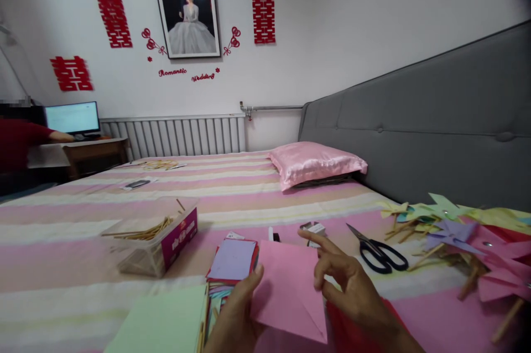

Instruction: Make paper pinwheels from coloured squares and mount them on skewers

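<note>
A square of pink paper [286, 286] with a diagonal crease near its lower right corner is held up in front of me. My left hand [240, 309] grips its left edge, thumb on the face and the other fingers behind. By the right edge, my right hand [348, 281] has its index finger stretched out and its other fingers loosely bent, close to or touching the paper. Behind the paper lies a small stack of lilac and red paper squares [233, 260]. Black-handled scissors [375, 250] rest beyond my right hand. Red paper [352, 331] lies under my right wrist.
A clear plastic box [153, 242] of thin wooden sticks stands left. Pale green sheets [161, 322] lie in front. Finished paper pinwheels [452, 234] are piled right. A pink pillow [313, 162] lies by the grey headboard [415, 109]. A person's red sleeve [22, 134] shows far left.
</note>
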{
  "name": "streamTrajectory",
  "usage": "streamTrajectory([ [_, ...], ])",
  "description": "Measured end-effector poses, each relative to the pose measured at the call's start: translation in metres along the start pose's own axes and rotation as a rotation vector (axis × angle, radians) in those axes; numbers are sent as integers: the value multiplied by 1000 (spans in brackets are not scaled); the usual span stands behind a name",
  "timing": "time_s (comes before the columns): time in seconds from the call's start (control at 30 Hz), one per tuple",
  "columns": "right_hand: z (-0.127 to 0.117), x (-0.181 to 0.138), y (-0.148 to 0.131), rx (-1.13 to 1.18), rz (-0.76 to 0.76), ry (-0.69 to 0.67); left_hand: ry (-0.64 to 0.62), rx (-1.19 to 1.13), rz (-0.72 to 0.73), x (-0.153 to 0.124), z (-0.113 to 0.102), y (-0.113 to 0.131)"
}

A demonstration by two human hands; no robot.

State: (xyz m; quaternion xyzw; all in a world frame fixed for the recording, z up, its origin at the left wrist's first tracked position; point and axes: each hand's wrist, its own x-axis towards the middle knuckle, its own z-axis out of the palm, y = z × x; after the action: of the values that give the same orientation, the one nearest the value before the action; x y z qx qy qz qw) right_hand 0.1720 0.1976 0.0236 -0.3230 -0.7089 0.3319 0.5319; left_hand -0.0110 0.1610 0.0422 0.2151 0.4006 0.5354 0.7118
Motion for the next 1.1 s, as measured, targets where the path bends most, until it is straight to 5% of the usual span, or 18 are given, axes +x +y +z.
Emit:
streamTrajectory([
  [0.2,-3,1,3,-63,38,-72,-169,191,101,2,0,-6],
  [0.67,-15,-4,-16,-27,159,-391,-137,328,108,6,-3,-11],
  [1.1,0,-1,-11,26,317,-279,-205,335,111,22,-11,-29],
])
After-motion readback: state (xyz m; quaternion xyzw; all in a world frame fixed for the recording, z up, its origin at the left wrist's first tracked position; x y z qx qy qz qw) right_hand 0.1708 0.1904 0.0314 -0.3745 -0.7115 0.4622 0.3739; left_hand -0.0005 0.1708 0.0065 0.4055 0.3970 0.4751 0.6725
